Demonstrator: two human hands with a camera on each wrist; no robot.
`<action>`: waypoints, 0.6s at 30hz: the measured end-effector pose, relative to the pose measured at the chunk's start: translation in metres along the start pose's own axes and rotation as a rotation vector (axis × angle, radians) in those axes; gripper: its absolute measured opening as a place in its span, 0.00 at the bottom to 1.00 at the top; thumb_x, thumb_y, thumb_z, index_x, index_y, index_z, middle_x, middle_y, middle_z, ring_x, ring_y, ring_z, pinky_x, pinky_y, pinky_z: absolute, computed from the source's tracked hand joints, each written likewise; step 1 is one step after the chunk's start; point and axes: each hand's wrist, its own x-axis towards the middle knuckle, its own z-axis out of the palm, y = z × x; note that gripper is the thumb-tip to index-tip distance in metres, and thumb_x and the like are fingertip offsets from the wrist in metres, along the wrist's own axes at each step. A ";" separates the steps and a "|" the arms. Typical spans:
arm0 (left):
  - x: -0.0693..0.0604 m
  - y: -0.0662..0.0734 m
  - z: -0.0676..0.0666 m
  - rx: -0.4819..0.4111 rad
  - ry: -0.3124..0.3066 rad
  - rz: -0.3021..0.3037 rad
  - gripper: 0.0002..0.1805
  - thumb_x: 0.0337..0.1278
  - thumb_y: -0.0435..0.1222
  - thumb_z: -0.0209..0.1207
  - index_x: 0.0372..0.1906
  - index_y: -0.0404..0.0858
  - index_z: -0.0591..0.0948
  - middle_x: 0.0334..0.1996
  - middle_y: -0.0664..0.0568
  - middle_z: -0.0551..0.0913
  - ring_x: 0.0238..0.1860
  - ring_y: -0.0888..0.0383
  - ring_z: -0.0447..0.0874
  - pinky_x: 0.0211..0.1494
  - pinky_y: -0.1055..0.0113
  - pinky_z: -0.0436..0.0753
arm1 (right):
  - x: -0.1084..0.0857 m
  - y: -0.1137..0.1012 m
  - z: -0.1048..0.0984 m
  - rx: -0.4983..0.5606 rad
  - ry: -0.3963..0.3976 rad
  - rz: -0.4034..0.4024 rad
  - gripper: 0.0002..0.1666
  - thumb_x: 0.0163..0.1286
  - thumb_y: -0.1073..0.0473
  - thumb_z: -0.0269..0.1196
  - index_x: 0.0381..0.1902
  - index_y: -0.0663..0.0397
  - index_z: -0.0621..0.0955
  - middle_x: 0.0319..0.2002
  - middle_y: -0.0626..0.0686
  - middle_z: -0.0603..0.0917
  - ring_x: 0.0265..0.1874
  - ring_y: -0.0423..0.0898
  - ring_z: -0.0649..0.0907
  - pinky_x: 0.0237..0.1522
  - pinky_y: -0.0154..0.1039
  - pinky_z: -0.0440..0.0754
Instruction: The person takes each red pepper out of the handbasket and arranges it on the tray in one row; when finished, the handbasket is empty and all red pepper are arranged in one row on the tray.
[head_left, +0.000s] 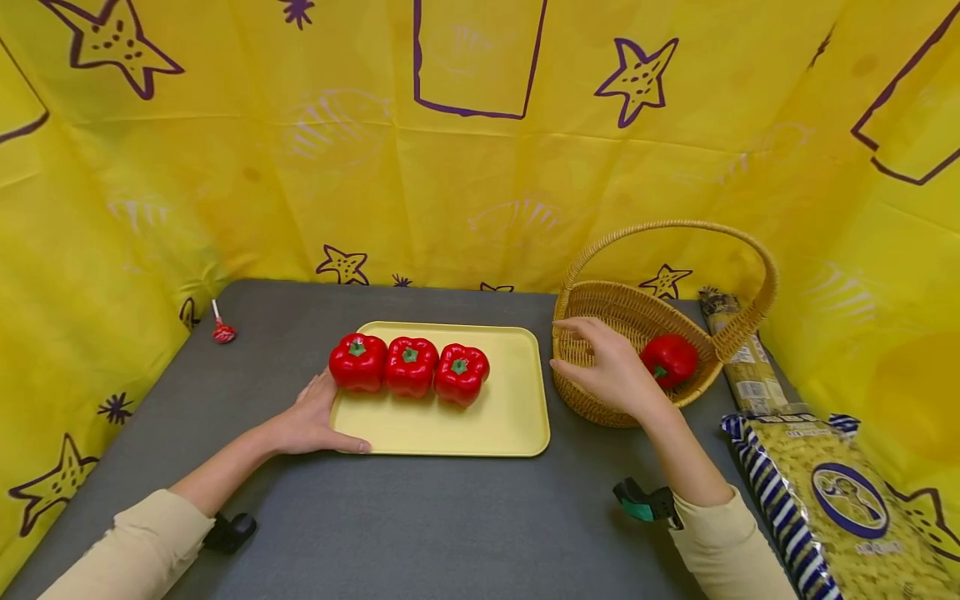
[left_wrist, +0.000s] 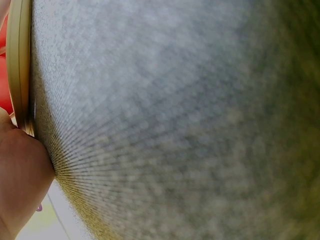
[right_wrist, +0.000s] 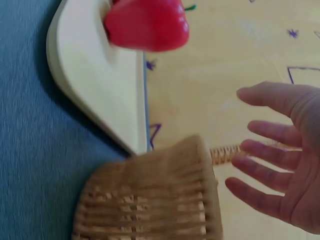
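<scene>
Three red bell peppers (head_left: 409, 367) stand in a row on a pale yellow tray (head_left: 517, 417), green stems up. My left hand (head_left: 311, 417) rests against the tray's near left corner, thumb along the front rim and fingers beside the leftmost pepper, their tips partly hidden. In the left wrist view, part of the left hand (left_wrist: 25, 180) touches the tray's edge (left_wrist: 19, 60). Over the left side of a wicker basket (head_left: 600, 412) hovers my right hand (head_left: 611, 367), fingers spread and holding nothing. Another red bell pepper (head_left: 670, 361) lies inside the basket, right of that hand.
The basket's tall handle (head_left: 675, 223) arches above it. Along the right side lie a bag of pasta (head_left: 862, 517) and a long package (head_left: 750, 367). A red lollipop (head_left: 223, 333) is at the far left of the grey table (head_left: 450, 525). Yellow cloth hangs around the table.
</scene>
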 end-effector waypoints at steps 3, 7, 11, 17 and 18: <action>0.000 0.000 -0.001 0.003 0.000 0.003 0.67 0.34 0.59 0.74 0.76 0.41 0.46 0.71 0.43 0.53 0.70 0.38 0.47 0.62 0.28 0.47 | -0.004 0.007 -0.006 -0.033 0.016 0.032 0.31 0.61 0.57 0.71 0.62 0.57 0.76 0.58 0.58 0.77 0.56 0.58 0.76 0.55 0.57 0.74; 0.000 0.000 0.000 0.005 0.004 0.003 0.67 0.34 0.59 0.74 0.76 0.41 0.46 0.71 0.43 0.53 0.71 0.38 0.47 0.62 0.28 0.47 | -0.009 0.017 -0.011 -0.115 0.040 0.071 0.32 0.60 0.58 0.70 0.61 0.59 0.76 0.57 0.62 0.76 0.56 0.61 0.76 0.56 0.59 0.72; 0.000 0.000 0.000 0.005 0.007 0.004 0.67 0.33 0.59 0.74 0.76 0.42 0.46 0.71 0.43 0.53 0.71 0.39 0.48 0.62 0.28 0.47 | -0.014 0.024 -0.013 -0.175 0.055 0.115 0.32 0.60 0.57 0.70 0.61 0.59 0.76 0.58 0.64 0.75 0.55 0.63 0.76 0.54 0.61 0.73; 0.000 0.001 -0.001 0.001 0.005 0.007 0.67 0.34 0.59 0.74 0.76 0.41 0.46 0.71 0.43 0.53 0.71 0.39 0.48 0.62 0.28 0.47 | -0.019 0.032 -0.017 -0.227 0.050 0.201 0.33 0.60 0.55 0.70 0.62 0.58 0.75 0.59 0.64 0.73 0.57 0.64 0.74 0.52 0.63 0.74; -0.001 0.002 -0.001 -0.001 0.004 0.007 0.67 0.34 0.58 0.74 0.76 0.41 0.46 0.71 0.43 0.53 0.71 0.39 0.48 0.63 0.28 0.47 | -0.020 0.034 -0.017 -0.236 0.050 0.214 0.33 0.60 0.55 0.70 0.62 0.58 0.74 0.59 0.64 0.73 0.57 0.64 0.74 0.51 0.64 0.74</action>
